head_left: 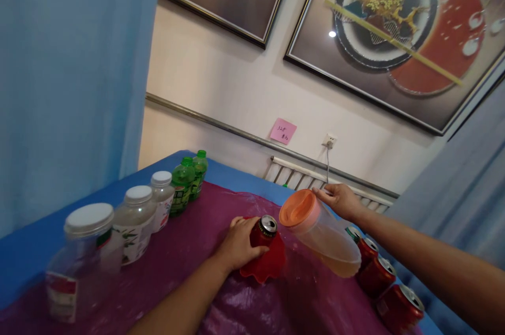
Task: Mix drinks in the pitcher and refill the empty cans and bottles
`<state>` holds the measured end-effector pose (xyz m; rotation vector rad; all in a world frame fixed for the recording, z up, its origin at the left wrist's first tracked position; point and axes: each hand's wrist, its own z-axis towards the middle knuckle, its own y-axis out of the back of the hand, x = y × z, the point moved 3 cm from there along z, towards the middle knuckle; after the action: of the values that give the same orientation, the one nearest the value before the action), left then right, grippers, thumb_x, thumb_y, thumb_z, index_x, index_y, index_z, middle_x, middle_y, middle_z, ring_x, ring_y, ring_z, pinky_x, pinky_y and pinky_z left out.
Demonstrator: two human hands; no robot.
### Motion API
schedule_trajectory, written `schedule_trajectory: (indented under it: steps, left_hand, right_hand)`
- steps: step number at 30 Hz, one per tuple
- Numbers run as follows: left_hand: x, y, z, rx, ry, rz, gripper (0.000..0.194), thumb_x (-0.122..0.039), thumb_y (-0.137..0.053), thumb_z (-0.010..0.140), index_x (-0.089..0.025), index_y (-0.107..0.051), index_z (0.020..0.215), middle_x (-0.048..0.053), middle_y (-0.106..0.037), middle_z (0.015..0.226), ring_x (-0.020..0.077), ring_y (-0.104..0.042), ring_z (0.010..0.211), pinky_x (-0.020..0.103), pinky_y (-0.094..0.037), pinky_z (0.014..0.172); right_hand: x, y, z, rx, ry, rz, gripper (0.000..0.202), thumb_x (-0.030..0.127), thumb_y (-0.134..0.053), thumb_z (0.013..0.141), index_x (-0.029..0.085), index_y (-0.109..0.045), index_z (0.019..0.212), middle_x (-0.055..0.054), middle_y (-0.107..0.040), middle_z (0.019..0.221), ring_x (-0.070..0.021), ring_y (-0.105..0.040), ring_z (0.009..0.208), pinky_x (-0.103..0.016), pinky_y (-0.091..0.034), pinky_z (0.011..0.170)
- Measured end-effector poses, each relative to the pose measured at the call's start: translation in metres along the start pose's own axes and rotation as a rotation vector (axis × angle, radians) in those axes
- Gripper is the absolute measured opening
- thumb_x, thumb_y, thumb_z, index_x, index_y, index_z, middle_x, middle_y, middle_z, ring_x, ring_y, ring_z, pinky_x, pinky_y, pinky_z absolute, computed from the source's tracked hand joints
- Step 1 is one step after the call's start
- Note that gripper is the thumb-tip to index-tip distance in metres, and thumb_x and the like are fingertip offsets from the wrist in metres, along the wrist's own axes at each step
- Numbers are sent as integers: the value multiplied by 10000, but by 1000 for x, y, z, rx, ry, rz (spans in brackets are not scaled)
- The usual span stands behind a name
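Observation:
My left hand [239, 244] is wrapped round a red drink can [262, 233], its opened silver top facing up. Under the can is a red wavy-edged mat or shallow dish [268, 264]; which of the two I cannot tell. My right hand [338, 199] grips a clear plastic pitcher [329, 240] on its far side, where the handle is hidden. The pitcher is tilted, its orange lid [300, 210] leaning left toward the can, apart from it. Pale brownish liquid lies along its lower side. No stream of liquid can be seen.
Clear jars with white lids [136, 224] and green bottles [182, 185] stand in a row at left. Several cans [376, 274] line the right side. A purple plastic sheet [221, 203] covers part of the blue table [232, 180]. Behind is a wall with a radiator [286, 173].

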<state>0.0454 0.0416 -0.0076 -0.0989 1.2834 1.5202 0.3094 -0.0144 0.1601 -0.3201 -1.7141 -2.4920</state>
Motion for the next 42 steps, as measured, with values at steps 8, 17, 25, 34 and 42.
schedule_trajectory:
  steps: [8, 17, 25, 34, 42]
  left_hand:
    - [1, -2, -1, 3, -15, -24, 652, -378, -873, 628, -275, -639, 1228, 69, -719, 1265, 333, -623, 1169, 488, -323, 1108]
    - [-1, -2, -2, -1, -7, -25, 652, -381, -877, 618, -275, -648, 1220, 70, -722, 1261, 341, -625, 1176, 503, -327, 1113]
    - [-2, 0, -3, 8, -2, -31, 656, -364, -892, 592, -264, -660, 1197, 59, -738, 1225, 336, -641, 1131, 489, -346, 1100]
    - [0, -1, -3, 1, -3, -33, 637, -388, -874, 611, -276, -660, 1201, 57, -734, 1240, 341, -637, 1150, 486, -346, 1104]
    - [0, -1, -2, 4, -6, -43, 654, -361, -890, 597, -273, -657, 1201, 55, -730, 1242, 336, -635, 1146, 483, -341, 1102]
  right_hand:
    - [3, -1, 1, -8, 14, -17, 672, 845, -406, 783, 249, -320, 485, 47, -262, 484, -113, -253, 476, -288, -180, 469]
    - [6, -6, 2, 12, 9, 52, 685, 859, -457, 759, 245, -345, 476, 48, -259, 479, -112, -270, 475, -275, -183, 453]
    - [9, -5, 4, 1, 2, 25, 694, 875, -444, 748, 247, -336, 473, 44, -267, 474, -117, -281, 475, -282, -188, 459]
    - [10, -4, 4, 17, 1, 7, 691, 877, -424, 753, 250, -336, 477, 41, -276, 466, -120, -290, 472, -281, -194, 452]
    - [12, -3, 1, 36, -34, -6, 687, 879, -372, 754, 248, -342, 484, 32, -289, 491, -122, -293, 488, -284, -206, 470]
